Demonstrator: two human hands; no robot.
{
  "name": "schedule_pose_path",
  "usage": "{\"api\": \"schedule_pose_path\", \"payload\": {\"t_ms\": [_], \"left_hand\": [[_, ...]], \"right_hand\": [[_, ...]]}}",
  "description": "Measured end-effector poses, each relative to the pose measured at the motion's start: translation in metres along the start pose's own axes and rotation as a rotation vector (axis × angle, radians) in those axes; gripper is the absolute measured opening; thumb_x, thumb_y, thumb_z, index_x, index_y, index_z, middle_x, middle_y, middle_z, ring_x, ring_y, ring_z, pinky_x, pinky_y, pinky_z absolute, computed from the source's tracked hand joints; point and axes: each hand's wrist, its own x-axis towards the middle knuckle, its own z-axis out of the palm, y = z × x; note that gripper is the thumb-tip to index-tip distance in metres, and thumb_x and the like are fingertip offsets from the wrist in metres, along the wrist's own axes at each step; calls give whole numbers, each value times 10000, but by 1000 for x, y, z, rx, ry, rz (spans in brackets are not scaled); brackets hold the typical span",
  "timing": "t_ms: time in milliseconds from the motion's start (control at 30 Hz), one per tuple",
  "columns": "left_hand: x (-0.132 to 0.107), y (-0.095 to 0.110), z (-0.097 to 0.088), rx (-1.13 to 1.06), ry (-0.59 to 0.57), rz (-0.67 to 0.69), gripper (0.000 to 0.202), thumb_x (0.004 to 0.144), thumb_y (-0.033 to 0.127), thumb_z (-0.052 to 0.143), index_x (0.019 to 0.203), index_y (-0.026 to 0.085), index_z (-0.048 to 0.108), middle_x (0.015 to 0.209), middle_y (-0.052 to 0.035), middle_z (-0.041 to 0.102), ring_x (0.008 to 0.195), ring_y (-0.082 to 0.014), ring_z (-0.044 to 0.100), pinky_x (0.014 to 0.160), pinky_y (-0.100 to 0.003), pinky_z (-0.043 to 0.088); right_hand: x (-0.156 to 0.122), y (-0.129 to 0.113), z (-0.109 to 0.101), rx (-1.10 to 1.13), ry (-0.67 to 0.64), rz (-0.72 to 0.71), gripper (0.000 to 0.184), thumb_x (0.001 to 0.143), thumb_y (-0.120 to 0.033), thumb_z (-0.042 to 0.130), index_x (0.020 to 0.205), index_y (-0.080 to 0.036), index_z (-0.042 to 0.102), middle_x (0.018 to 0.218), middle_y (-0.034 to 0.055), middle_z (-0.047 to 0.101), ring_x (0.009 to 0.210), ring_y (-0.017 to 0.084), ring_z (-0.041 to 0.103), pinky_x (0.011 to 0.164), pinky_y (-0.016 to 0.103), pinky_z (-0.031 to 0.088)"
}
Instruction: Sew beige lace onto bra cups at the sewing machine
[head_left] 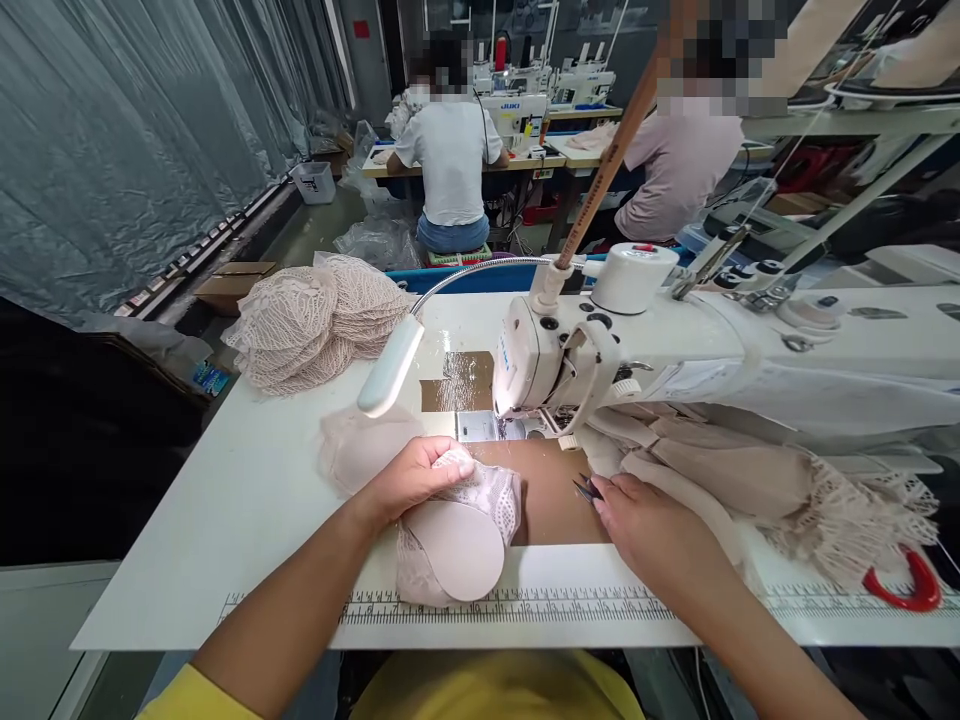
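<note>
My left hand [412, 478] is closed on the upper edge of a beige lace bra cup [463, 552], thumb on top. The smooth rounded pad of the cup faces up, with patterned lace along its top and right side. My right hand [646, 522] grips small dark-tipped thread snips [585, 488], their points aimed left over a brown patch [555, 495] on the table. Just beyond both hands stands the white sewing machine [525, 350], its needle area lit. A sheer beige piece [360, 450] lies beside my left wrist.
Stacked lace pieces [322, 320] sit at the table's back left. A gooseneck lamp [391, 368] arches before the machine head. Beige lace garments [720, 460] and a red handle [911, 585] lie right. A printed ruler [540, 606] runs along the front. Two people sit beyond.
</note>
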Motion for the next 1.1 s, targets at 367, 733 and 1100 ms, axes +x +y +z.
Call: {"api": "schedule_pose_path", "payload": {"t_ms": [367, 733, 1100], "left_hand": [[-2, -2, 1, 75, 15, -35, 317, 788, 423, 682, 770, 112, 626, 720, -12, 553, 652, -106, 476, 604, -215, 359], [-3, -4, 2, -29, -35, 2, 299, 796, 403, 693, 831, 106, 693, 774, -54, 654, 695, -133, 564, 659, -230, 428], [-3, -9, 2, -20, -55, 36, 288, 809, 388, 679, 864, 108, 715, 799, -68, 688, 715, -153, 596, 671, -236, 446]], "right_hand": [[-3, 0, 12, 5, 67, -28, 481, 800, 15, 357, 1184, -100, 624, 988, 137, 703, 683, 196, 665, 569, 298, 535], [36, -75, -40, 675, 196, 27, 409, 965, -346, 375, 1271, -157, 571, 908, 64, 688, 782, 174, 669, 650, 260, 533], [42, -89, -29, 685, 347, 28, 360, 937, -267, 456, 1210, -94, 613, 812, 62, 657, 693, 163, 642, 599, 257, 499]]}}
